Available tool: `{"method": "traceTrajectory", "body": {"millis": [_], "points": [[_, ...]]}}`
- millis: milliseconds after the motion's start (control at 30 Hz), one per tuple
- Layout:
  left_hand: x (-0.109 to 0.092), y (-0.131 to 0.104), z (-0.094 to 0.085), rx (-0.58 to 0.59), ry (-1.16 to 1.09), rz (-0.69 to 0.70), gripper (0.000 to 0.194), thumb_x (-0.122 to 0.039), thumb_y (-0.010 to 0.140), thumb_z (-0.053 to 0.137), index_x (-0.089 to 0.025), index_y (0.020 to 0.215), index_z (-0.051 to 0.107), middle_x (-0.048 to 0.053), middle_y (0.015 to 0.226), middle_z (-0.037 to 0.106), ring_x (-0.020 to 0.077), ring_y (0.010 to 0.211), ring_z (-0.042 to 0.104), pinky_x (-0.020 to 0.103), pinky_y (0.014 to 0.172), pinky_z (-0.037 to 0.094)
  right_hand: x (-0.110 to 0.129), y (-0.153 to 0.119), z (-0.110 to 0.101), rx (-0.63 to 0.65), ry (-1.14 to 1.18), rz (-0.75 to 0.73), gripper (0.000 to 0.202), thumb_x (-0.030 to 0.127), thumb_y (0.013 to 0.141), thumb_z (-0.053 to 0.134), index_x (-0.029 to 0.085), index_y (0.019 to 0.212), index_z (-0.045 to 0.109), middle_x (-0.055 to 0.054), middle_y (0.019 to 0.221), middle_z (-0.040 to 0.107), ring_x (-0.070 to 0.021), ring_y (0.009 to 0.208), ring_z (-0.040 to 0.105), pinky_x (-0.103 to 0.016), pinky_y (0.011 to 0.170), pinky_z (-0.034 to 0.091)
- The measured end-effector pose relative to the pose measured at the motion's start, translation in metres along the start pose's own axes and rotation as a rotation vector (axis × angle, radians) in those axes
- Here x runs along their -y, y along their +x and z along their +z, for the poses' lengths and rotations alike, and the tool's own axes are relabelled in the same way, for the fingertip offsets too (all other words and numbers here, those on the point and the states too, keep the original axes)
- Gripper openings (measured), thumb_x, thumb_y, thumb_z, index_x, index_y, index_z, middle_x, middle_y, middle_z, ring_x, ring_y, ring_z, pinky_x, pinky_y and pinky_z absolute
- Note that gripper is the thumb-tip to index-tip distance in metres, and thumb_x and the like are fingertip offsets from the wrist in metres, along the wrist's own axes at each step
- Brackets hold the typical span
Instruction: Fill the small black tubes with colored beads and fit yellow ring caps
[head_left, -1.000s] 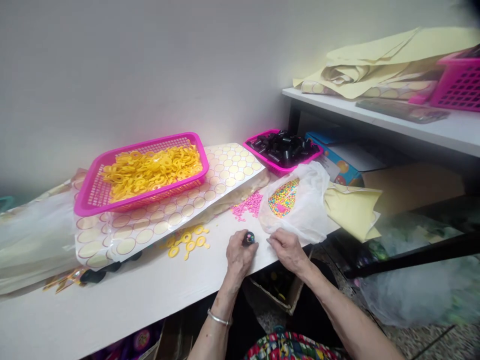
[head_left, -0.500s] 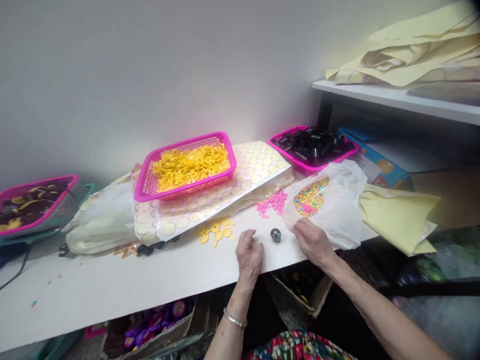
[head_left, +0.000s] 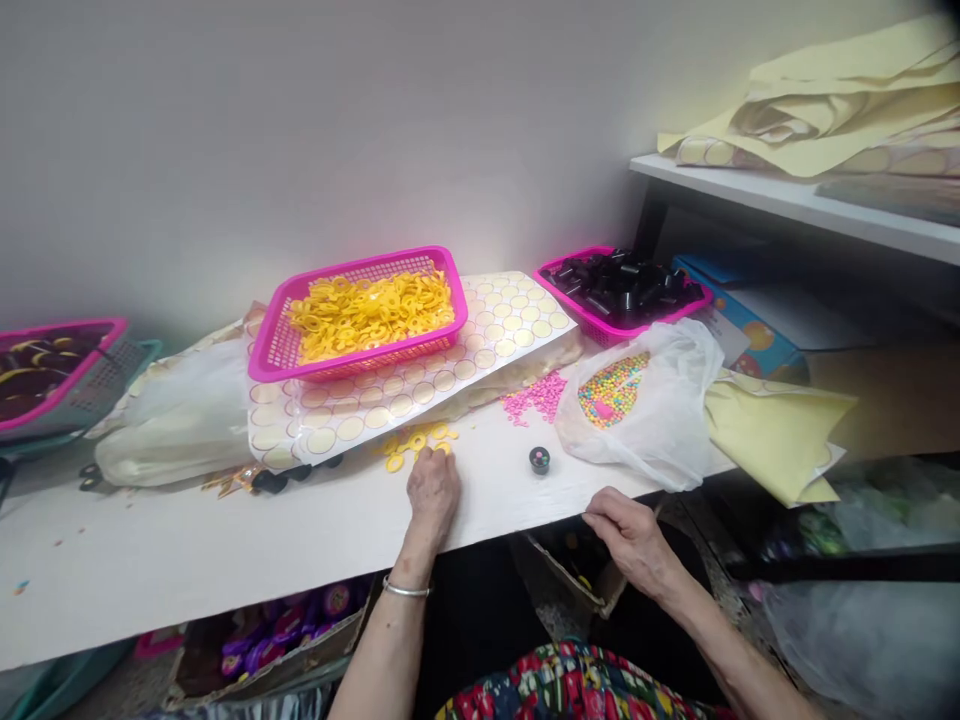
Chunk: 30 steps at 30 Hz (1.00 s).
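Observation:
My left hand (head_left: 433,492) is closed, its fingertips down among the loose yellow ring-shaped plastic pieces (head_left: 417,441) on the table; whether a piece is between the fingers is hidden. At the table's front edge, my right hand (head_left: 628,535) has thumb and fingers pinched together, and what they hold, if anything, cannot be seen. A small black round cup (head_left: 539,461) with pink and green beads in it stands upright between the hands, touched by neither. Beyond the right hand lies a white plastic bag (head_left: 675,420) opened on multicoloured beads (head_left: 613,390).
Pink beads (head_left: 536,398) lie beside the bag. A pink basket (head_left: 360,367) of yellow pieces rests on sticker sheets (head_left: 487,360). Another pink basket (head_left: 592,325) holds black parts. A white shelf (head_left: 787,200) overhangs the right side; a box of purple items (head_left: 292,630) sits below.
My left hand has moved left from beside the black cup to the yellow pieces. My right hand has drawn back from the bag to the table edge. The view has shifted slightly.

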<state>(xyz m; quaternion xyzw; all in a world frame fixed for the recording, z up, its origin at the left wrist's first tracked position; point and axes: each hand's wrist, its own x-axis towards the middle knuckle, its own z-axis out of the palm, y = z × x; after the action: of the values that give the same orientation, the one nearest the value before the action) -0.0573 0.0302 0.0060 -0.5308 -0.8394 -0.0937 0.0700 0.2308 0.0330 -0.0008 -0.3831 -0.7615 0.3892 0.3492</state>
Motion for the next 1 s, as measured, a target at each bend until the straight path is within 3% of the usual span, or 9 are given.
{"method": "traceTrajectory", "body": {"millis": [133,300,433,533,633,767,833,900,1000], "points": [[0.001,-0.002,-0.003,0.06,0.113,0.112,0.019,-0.012,0.082,0.039,-0.013,0.079,0.057,0.009,0.084,0.053,0.0203,0.081,0.051,0.028,0.064,0.037,0.008,-0.009,0.001,0.03,0.04,0.042,0.016,0.017,0.084,0.047,0.018,0.068,0.051,0.0,0.069,0.049,-0.0122,0.065,0.047,-0.025,0.062,0.037],[0.007,-0.011,-0.013,0.06,0.008,0.188,0.02,-0.017,0.084,0.037,-0.016,0.074,0.054,0.01,0.094,0.051,0.0202,0.086,0.049,0.029,0.07,0.039,0.025,-0.008,0.006,0.054,0.122,0.055,0.016,0.015,0.082,0.049,0.017,0.067,0.053,0.0,0.069,0.049,-0.0117,0.065,0.048,-0.024,0.062,0.037],[0.013,-0.007,-0.013,0.143,-0.117,0.151,0.017,-0.023,0.082,0.04,-0.017,0.074,0.053,0.007,0.085,0.053,0.0194,0.079,0.049,0.03,0.071,0.039,0.034,-0.006,0.011,0.098,0.174,0.043,0.016,0.013,0.08,0.051,0.017,0.065,0.054,0.0,0.068,0.05,-0.0111,0.066,0.048,-0.023,0.063,0.037],[0.019,0.0,-0.011,0.223,-0.251,0.056,0.014,-0.026,0.073,0.051,-0.017,0.082,0.055,0.004,0.081,0.054,0.0179,0.074,0.051,0.029,0.068,0.039,0.035,-0.007,0.012,0.095,0.202,0.068,0.017,0.013,0.08,0.052,0.016,0.064,0.055,0.0,0.067,0.05,-0.0109,0.065,0.048,-0.024,0.062,0.036],[0.021,0.001,-0.016,0.326,-0.375,0.045,0.016,-0.026,0.064,0.059,-0.017,0.077,0.061,0.002,0.076,0.054,0.0161,0.072,0.051,0.027,0.066,0.039,0.038,-0.007,0.014,0.096,0.238,0.116,0.017,0.015,0.078,0.054,0.016,0.061,0.055,0.001,0.065,0.049,-0.0108,0.063,0.047,-0.024,0.061,0.036],[-0.002,-0.018,-0.035,0.375,-0.69,0.101,0.005,-0.021,0.064,0.061,-0.017,0.064,0.062,0.0,0.067,0.054,0.0133,0.064,0.05,0.025,0.061,0.04,0.047,-0.003,0.02,0.076,0.377,0.172,0.015,0.024,0.08,0.055,0.015,0.069,0.062,-0.001,0.069,0.054,-0.0116,0.067,0.049,-0.025,0.065,0.037],[-0.022,-0.035,-0.046,0.407,-0.917,0.231,0.008,-0.022,0.068,0.062,-0.016,0.063,0.063,0.001,0.066,0.055,0.0126,0.063,0.051,0.025,0.061,0.042,0.05,-0.001,0.024,0.062,0.512,0.23,0.018,0.03,0.082,0.054,0.016,0.083,0.066,-0.002,0.077,0.058,-0.0124,0.072,0.051,-0.026,0.069,0.039],[-0.041,-0.053,-0.055,0.431,-1.098,0.393,0.009,-0.024,0.071,0.063,-0.016,0.068,0.067,0.003,0.066,0.056,0.0125,0.063,0.052,0.024,0.06,0.043,0.051,0.0,0.026,0.117,0.689,0.306,0.025,0.036,0.082,0.055,0.015,0.091,0.067,-0.003,0.079,0.061,-0.0125,0.073,0.053,-0.027,0.07,0.04],[-0.061,-0.071,-0.059,0.397,-1.258,0.507,0.009,-0.021,0.074,0.062,-0.017,0.076,0.07,0.004,0.067,0.056,0.0114,0.062,0.053,0.022,0.056,0.045,0.046,-0.002,0.025,0.247,0.955,0.401,0.03,0.038,0.077,0.061,0.012,0.089,0.069,-0.005,0.075,0.064,-0.0127,0.069,0.056,-0.028,0.068,0.043]]}}
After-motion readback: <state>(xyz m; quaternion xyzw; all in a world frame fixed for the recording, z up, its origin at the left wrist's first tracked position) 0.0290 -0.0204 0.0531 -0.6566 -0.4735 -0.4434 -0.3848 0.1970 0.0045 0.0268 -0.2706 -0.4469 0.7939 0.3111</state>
